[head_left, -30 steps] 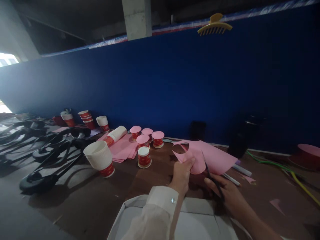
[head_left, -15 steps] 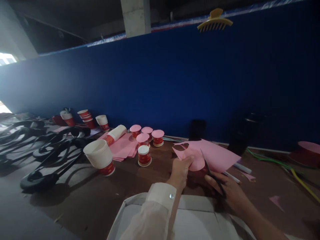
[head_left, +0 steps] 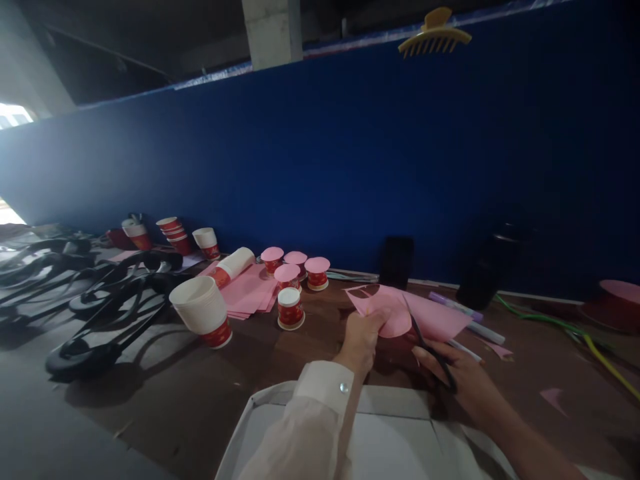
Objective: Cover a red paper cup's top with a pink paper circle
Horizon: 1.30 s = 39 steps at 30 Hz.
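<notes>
My left hand [head_left: 364, 337] pinches a sheet of pink paper [head_left: 440, 320] near its left part, where a rounded edge has been cut. In my right hand [head_left: 457, 373] is a pair of dark scissors [head_left: 425, 343], its blades reaching up to the paper beside that curve. How far apart the blades are I cannot tell. Left of my hands stands an upside-down red paper cup [head_left: 291, 309] with a bare white base. Behind it, several red cups carry pink paper discs, one being the pink disc [head_left: 317, 265].
A white open box [head_left: 280, 393] lies below my forearms. Leftward are stacked paper cups [head_left: 200, 307], pink sheets [head_left: 250, 293] and black headsets [head_left: 110, 313]. Markers [head_left: 455, 305], a dark bottle [head_left: 490, 267], a black phone-like slab [head_left: 397, 261] and green-yellow cable [head_left: 550, 320] lie rightward. A blue partition [head_left: 300, 167] rises behind.
The right part of the pink sheet has dropped and folded lower, uncovering a purple marker behind it. Both hands stay in nearly the same place; the view has shifted slightly.
</notes>
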Available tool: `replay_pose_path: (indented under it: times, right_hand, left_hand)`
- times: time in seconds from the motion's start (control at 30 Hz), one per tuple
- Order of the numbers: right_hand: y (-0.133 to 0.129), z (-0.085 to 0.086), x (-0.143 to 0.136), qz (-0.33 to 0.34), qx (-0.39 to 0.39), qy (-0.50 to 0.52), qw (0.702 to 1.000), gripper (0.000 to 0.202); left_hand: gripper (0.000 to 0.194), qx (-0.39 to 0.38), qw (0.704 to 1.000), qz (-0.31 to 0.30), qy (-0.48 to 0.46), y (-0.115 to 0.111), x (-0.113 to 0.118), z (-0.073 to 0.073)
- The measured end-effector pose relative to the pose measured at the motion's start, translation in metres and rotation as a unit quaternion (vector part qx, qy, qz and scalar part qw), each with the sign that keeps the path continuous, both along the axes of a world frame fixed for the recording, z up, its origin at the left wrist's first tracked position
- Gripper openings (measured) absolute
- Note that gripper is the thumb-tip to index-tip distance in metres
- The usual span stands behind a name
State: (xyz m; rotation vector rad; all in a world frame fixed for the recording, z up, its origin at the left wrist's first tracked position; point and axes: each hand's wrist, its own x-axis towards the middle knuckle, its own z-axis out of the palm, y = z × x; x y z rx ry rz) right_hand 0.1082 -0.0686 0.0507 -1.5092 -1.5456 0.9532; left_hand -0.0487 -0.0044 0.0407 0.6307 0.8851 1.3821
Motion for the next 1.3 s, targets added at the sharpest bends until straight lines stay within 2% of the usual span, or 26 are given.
replay_pose_path:
  times: [0.23, 0.47, 0.7, 0.83, 1.07, 1.3]
  right_hand:
    - [-0.001, 0.002, 0.0, 0.002, -0.009, 0.003, 1.0, 0.037]
    - [0.0, 0.002, 0.002, -0.008, -0.002, -0.006, 1.0, 0.041]
    - [0.001, 0.008, 0.003, 0.012, 0.0, -0.043, 0.999, 0.042]
    - [-0.001, 0.008, 0.001, 0.031, -0.004, -0.038, 0.999, 0.041]
    - [-0.002, 0.0, -0.004, 0.067, -0.033, 0.028, 0.997, 0.042]
    - [0.0, 0.0, -0.002, 0.098, -0.072, 0.025, 0.992, 0.045]
  left_hand:
    - [0.044, 0.023, 1.0, 0.002, 0.016, 0.003, -0.001, -0.004]
    - [0.038, 0.035, 0.999, -0.007, 0.0, 0.002, -0.003, -0.003]
    - [0.041, 0.034, 0.999, -0.014, -0.013, 0.004, -0.003, -0.004]
    - [0.041, 0.026, 1.0, 0.008, -0.003, 0.003, -0.004, -0.002]
    - [0.031, 0.004, 0.994, 0.04, 0.103, -0.001, -0.009, 0.006]
    - [0.018, 0.009, 0.96, 0.077, 0.268, 0.001, -0.017, 0.019]
